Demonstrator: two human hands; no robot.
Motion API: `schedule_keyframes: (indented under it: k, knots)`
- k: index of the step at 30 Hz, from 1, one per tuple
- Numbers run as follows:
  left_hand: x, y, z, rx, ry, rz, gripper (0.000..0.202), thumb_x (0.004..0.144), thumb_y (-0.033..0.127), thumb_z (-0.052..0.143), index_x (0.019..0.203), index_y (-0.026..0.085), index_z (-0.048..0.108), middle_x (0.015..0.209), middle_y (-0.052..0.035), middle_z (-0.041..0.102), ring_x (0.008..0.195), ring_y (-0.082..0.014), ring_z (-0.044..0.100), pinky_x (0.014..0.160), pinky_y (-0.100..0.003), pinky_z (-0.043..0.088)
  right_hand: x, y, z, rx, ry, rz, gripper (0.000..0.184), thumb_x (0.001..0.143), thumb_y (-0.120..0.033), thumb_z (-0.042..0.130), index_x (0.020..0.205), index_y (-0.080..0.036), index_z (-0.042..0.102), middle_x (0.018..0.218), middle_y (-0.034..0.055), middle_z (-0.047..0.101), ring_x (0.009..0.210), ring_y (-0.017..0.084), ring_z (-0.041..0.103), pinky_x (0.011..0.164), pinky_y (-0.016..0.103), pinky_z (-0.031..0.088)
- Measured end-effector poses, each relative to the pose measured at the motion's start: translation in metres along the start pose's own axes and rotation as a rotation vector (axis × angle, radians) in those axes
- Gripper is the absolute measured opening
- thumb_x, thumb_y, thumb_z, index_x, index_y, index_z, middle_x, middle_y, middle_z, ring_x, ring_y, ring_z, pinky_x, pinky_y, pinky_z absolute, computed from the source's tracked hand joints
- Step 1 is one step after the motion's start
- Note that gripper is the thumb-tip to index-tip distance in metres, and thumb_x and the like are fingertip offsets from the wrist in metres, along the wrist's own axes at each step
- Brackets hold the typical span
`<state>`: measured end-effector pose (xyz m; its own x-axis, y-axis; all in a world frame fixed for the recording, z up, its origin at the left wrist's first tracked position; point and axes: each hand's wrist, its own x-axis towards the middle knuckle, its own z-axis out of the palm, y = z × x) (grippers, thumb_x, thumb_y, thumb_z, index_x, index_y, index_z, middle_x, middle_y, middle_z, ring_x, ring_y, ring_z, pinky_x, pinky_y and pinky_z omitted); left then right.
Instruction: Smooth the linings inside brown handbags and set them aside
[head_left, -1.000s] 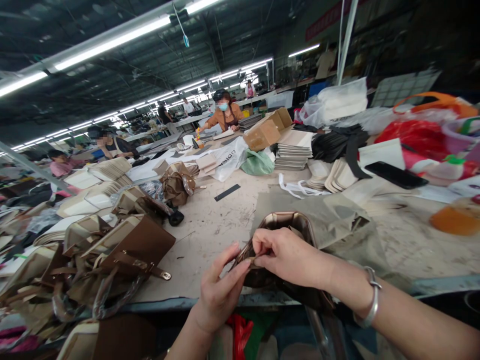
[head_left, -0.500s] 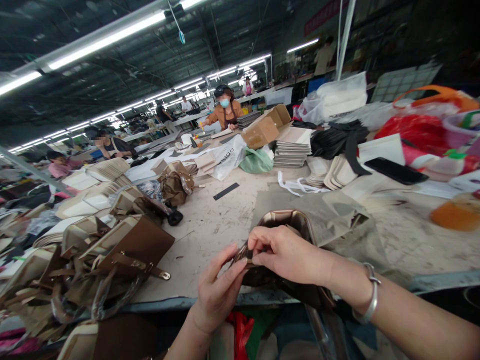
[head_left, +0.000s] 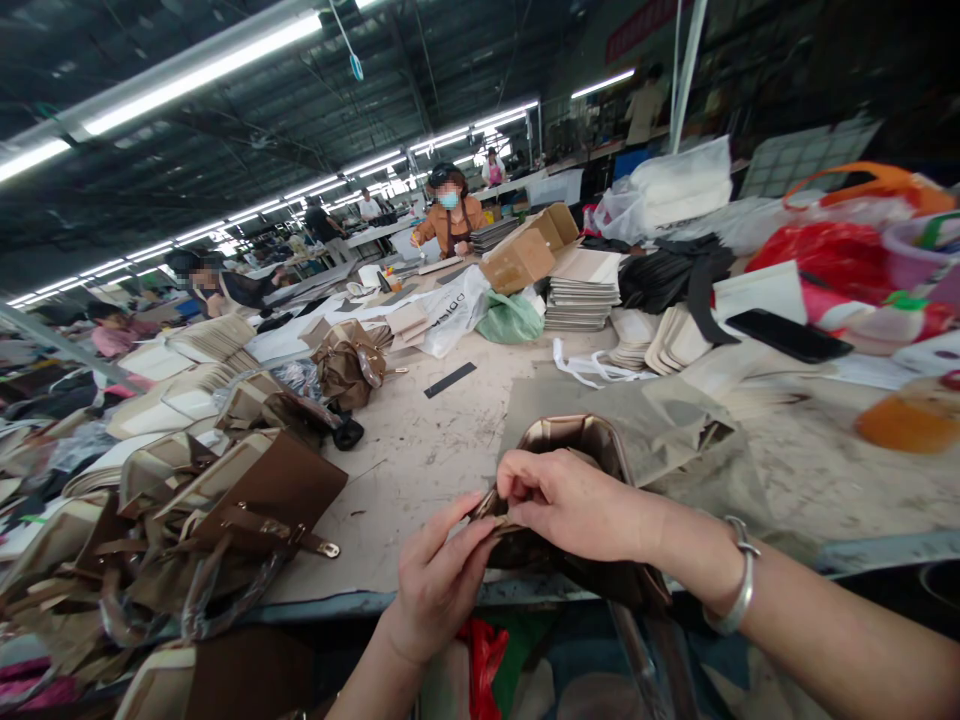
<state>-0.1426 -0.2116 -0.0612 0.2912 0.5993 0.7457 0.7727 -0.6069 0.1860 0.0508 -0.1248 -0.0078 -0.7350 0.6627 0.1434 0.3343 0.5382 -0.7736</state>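
Note:
A brown handbag (head_left: pixel 611 440) with a shiny, bronze-looking rim lies at the table's front edge, its opening facing up. My left hand (head_left: pixel 442 570) pinches the near left edge of the bag between thumb and fingers. Close beside it, my right hand (head_left: pixel 562 500) reaches over the opening, thumb and bent fingers pressed together on the same edge. The fingertips of both hands nearly meet there. My right hand covers much of the bag's mouth, and the exact bit between its fingers is hidden. One bag handle (head_left: pixel 637 650) hangs down below the table edge.
Several brown handbags (head_left: pixel 262 500) are heaped at the left. A black strip (head_left: pixel 450 380) lies mid-table. Behind are stacked boards (head_left: pixel 581 300), a cardboard box (head_left: pixel 517 265) and a green plastic bag (head_left: pixel 510 318). At the right lies a black phone (head_left: pixel 787 335). A masked co-worker (head_left: pixel 450 215) sits across.
Both hands stay at the bag's left edge with only a slight shift of the fingers. The co-worker across has lowered a hand a little. The view has tilted slightly.

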Motion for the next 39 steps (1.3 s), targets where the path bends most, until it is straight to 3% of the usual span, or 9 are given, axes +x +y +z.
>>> schedule_keyframes:
  k: [12,18,23,30,39]
  knots:
    - [0.0,0.003,0.001,-0.04,0.011,-0.035,0.028,0.075,0.001,0.063,0.099,0.014,0.064,0.11,-0.0108,0.062,0.098,-0.0181,0.062,0.086,-0.028,0.055,-0.004,-0.002,-0.002,-0.061,-0.015,0.002,0.015,0.078,-0.01,0.051,0.085,-0.021,0.058,0.07,-0.003,0.062,0.064,0.011,0.053,0.06,0.022,0.036]
    - [0.004,0.005,0.002,-0.082,0.013,-0.103,0.024,0.077,0.003,0.061,0.097,0.017,0.063,0.107,-0.0089,0.062,0.095,-0.0167,0.063,0.086,-0.028,0.054,-0.009,0.0,-0.007,-0.048,-0.002,-0.181,0.016,0.084,-0.015,0.054,0.093,-0.023,0.064,0.09,-0.001,0.066,0.083,0.013,0.058,0.076,0.023,0.04]
    - [0.007,0.006,0.002,-0.095,0.001,-0.131,0.023,0.077,0.004,0.06,0.095,0.017,0.063,0.107,-0.0088,0.062,0.094,-0.0164,0.062,0.085,-0.028,0.054,-0.014,-0.001,-0.015,-0.231,-0.014,-0.245,0.022,0.081,-0.019,0.061,0.101,-0.027,0.065,0.101,0.0007,0.062,0.086,0.015,0.057,0.077,0.026,0.041]
    - [0.009,0.007,0.002,-0.1,0.012,-0.12,0.023,0.075,0.002,0.063,0.093,0.016,0.064,0.106,-0.0093,0.062,0.094,-0.0161,0.062,0.085,-0.027,0.053,-0.012,-0.001,-0.013,-0.439,-0.049,-0.311,0.023,0.09,-0.021,0.048,0.104,-0.028,0.065,0.088,0.0013,0.064,0.081,0.015,0.056,0.069,0.027,0.037]
    - [0.007,0.003,0.005,-0.084,0.005,-0.099,0.026,0.074,0.001,0.064,0.095,0.016,0.064,0.112,-0.0106,0.06,0.098,-0.0177,0.061,0.088,-0.029,0.053,-0.013,0.003,-0.009,-0.48,-0.021,-0.304,0.023,0.092,-0.021,0.045,0.096,-0.024,0.067,0.082,0.001,0.064,0.075,0.014,0.055,0.066,0.027,0.035]
